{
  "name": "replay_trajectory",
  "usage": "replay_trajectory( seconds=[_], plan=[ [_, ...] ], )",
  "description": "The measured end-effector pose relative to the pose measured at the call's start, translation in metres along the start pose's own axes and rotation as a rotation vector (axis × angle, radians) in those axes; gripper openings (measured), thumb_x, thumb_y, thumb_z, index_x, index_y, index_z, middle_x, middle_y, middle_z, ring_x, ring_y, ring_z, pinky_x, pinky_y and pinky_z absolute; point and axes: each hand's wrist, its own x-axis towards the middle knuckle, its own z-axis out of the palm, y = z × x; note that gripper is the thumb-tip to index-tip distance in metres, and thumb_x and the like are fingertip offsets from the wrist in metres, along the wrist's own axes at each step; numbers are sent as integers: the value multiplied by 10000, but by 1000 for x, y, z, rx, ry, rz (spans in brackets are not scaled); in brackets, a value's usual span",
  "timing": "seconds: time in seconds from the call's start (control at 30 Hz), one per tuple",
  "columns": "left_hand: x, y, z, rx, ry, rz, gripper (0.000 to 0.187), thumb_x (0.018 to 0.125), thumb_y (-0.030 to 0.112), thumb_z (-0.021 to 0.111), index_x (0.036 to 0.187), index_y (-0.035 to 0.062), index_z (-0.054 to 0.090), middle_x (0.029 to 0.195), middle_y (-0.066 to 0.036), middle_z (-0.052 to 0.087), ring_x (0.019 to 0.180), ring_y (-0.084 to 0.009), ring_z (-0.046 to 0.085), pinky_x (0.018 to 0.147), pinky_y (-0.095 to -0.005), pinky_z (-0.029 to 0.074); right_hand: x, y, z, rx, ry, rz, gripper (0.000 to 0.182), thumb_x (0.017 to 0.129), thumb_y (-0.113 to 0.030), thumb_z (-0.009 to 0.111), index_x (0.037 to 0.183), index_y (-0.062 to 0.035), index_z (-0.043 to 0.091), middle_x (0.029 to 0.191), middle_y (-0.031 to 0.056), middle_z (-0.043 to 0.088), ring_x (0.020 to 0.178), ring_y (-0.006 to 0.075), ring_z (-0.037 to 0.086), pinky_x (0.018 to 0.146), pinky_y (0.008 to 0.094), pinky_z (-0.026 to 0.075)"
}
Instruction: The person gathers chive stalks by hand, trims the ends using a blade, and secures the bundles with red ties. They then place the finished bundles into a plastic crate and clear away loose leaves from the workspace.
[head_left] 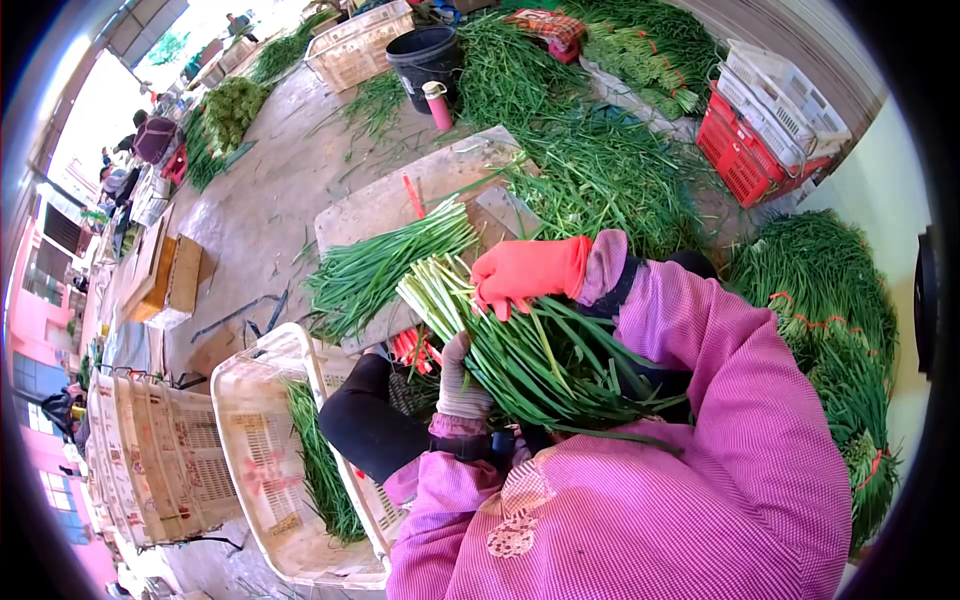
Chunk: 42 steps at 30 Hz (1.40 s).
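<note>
My left hand (462,382), in a grey knitted glove, is closed round the underside of a bunch of chives (535,365). Over the top of the same bunch, my right hand (530,275) in an orange-red rubber glove has its fingers curled down onto the stalks. The pale cut ends point up and left, and the green leaves trail across my lap. Just beyond lies another pile of chives (395,265) on a wooden board (385,205). Red strips (415,350) lie below that board, beside my knee.
A white plastic crate (300,355) holding some chives stands at my left, near stacked crates (160,450). Loose greens (610,180) cover the floor ahead. Tied bundles (820,330) lie at my right. A black bucket (425,62), pink bottle (438,108) and red crate (745,150) stand farther off.
</note>
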Motion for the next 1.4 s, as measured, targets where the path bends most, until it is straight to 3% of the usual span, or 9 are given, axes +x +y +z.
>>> replay_trajectory(
  seconds=[0.27,0.33,0.43,0.53,0.6,0.73,0.9,1.03,1.4],
  plan=[
    [8,-3,-1,120,-45,9,647,822,344,656,1306,-46,479,1177,-187,626,1008,-305,650,892,-446,556,-20,-17,-46,595,116,-250,310,765,-97,541,1034,39,612,633,1,514,437,50,402,398,207,307],
    [4,-3,7,64,-21,40,676,820,375,651,1315,-49,471,1199,-197,615,1028,-317,642,908,-458,549,-32,-22,-81,610,301,-335,332,766,-113,552,1059,16,642,819,43,624,482,60,411,427,209,318],
    [4,-2,-3,4,-15,60,685,803,367,658,1332,-23,464,1237,-201,597,1080,-341,624,937,-492,532,-49,-30,-127,561,415,-393,341,832,-127,538,1127,42,564,607,-7,506,429,59,435,412,222,346],
    [1,-2,-3,-32,-11,70,681,796,350,669,1334,-12,464,1228,-196,603,1078,-347,626,937,-501,532,-38,-7,-140,-164,873,-40,368,877,-227,598,1158,10,569,813,71,641,650,150,612,599,287,502],
    [6,0,1,-58,-27,70,678,790,340,680,1331,-9,466,1218,-193,610,1071,-348,629,935,-505,532,-37,1,-110,-1401,1193,-25,398,877,-302,648,1183,-55,590,1189,141,624,1077,268,604,908,411,493],
    [6,-1,-7,-93,-56,27,651,771,298,713,1307,4,491,1204,-172,624,1063,-347,633,934,-512,531,-17,4,-18,-842,560,-638,481,790,-340,712,1207,-119,622,1403,169,483,1374,418,329,1129,496,281],
    [5,-3,-36,-42,-46,28,603,819,468,688,1269,88,561,1191,-112,637,1072,-309,628,936,-485,524,3,19,31,-1017,459,-627,398,729,-251,723,1103,-123,670,1417,152,475,1434,407,205,1152,564,184],
    [-4,-8,-26,153,3,98,659,817,569,677,1269,103,562,1158,-74,649,1035,-267,643,893,-443,550,11,21,34,-1081,426,-679,196,706,-228,669,879,-148,714,1363,127,535,1415,384,275,1141,554,209],
    [8,-4,-23,-104,-78,66,535,842,422,669,1253,95,570,1170,-98,653,1035,-299,642,905,-474,538,36,34,15,-1077,624,-884,173,777,-192,604,912,-97,658,1054,82,643,1206,332,528,925,397,493]
  ],
)
